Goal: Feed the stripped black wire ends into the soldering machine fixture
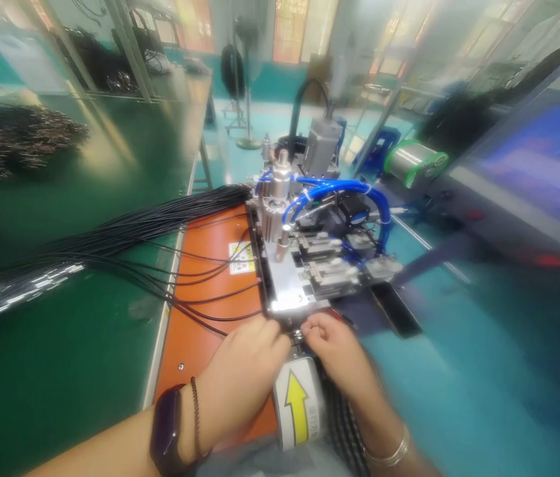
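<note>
My left hand [257, 348] is closed, its fingers curled down at the near end of a bench machine [284, 288]. A thin black cable [203, 322] runs in under this hand from the left; its end is hidden by my fingers. Just across a narrow gap, my right hand [332, 341] is closed in a pinch, and whatever lies between its fingertips is too small to make out. A small metal fixture [298, 335] shows between both hands. Below it sits a rounded white cover [296, 404] with a yellow arrow pointing toward the machine.
A thick bundle of black cables [161, 222] lies across the green table [86, 358] and the orange machine top [195, 265]. Blue air hoses [349, 189] arch over the machine. At right are a green-rimmed wire spool [416, 162] and a blurred screen [548, 159].
</note>
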### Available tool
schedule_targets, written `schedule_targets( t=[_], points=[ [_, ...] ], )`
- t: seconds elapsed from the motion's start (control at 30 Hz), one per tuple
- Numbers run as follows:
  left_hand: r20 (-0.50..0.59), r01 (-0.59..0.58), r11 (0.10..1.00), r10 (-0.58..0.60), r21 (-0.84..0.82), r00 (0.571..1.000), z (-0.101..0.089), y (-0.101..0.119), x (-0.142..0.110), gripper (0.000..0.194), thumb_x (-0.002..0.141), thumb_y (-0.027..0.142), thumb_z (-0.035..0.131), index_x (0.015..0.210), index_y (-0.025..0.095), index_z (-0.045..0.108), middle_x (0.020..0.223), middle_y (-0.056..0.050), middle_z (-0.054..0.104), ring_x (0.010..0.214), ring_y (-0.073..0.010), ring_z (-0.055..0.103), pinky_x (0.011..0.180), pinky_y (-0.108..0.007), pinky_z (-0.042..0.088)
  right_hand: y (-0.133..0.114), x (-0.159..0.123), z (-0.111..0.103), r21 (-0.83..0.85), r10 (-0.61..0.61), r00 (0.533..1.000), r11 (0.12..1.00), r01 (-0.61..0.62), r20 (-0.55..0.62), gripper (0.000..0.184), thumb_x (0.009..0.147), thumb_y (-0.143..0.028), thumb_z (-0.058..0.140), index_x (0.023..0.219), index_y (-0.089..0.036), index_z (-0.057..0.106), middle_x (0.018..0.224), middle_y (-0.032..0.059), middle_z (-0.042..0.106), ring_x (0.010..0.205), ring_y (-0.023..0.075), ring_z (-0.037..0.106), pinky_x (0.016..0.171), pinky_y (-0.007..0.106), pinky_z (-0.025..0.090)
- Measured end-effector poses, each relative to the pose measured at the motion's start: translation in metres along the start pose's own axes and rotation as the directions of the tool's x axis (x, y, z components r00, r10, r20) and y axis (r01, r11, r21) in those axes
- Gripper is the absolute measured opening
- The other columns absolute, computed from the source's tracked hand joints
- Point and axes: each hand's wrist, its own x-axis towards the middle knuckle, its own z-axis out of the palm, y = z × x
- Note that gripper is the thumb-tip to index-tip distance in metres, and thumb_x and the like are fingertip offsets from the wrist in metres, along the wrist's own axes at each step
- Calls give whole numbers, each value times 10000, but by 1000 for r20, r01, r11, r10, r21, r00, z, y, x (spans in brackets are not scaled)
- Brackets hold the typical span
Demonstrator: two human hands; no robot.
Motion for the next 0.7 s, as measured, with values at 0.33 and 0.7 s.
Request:
schedule_targets(
  t=[0.33, 0.7],
  points=[
    [127, 134, 969, -162, 208, 979, -6, 19, -11, 346, 785, 15, 403, 1048, 117, 603, 962, -125, 595, 881, -289, 557, 735, -454, 495, 9, -3, 0, 144, 58, 997, 988, -50, -48, 191, 789, -375, 535, 752, -189, 520, 557, -58, 414, 507, 109, 373, 484, 215, 285],
    [250, 133, 989, -145, 62, 957, -9, 7, -10, 264, 766, 61, 485, 973, 154, 619, 994, -123, 645, 887, -281, 600, 739, -408, 502, 103, -39, -61, -353, 11, 976, 931, -89, -216, 259, 887, -488, 455, 877, -305, 637, 883, 57, 645, 870, 230, 642, 705, 346, 535]
  ],
)
